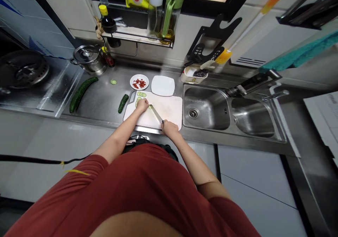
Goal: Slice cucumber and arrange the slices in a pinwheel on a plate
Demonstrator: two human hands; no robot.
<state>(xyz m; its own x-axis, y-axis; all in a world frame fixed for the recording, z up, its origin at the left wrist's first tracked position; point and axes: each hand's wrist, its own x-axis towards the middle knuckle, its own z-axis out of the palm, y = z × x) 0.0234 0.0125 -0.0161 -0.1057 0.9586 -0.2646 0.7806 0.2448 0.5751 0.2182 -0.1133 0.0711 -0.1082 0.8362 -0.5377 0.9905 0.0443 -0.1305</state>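
My right hand (170, 128) is wrapped round the handle of a kitchen knife (156, 114), whose blade points away and to the left over the white cutting board (171, 108). Close to the blade's tip, my left hand (142, 105) rests on the board with its fingers curled in; what they hold, if anything, is hidden. A small pale green slice (150, 107) shows at the tip. Cucumber slices (142, 94) lie on the board beyond my left hand, and some are partly covered by it. Left of the board lies a short cucumber piece (123, 103).
Behind the board stand a plate of chopped red pieces (139, 82) and a white square plate (163, 85). A long cucumber (82, 93), a cut end (113, 82) and a steel pot (89, 60) are at left. The double sink (208, 107) adjoins the board's right side.
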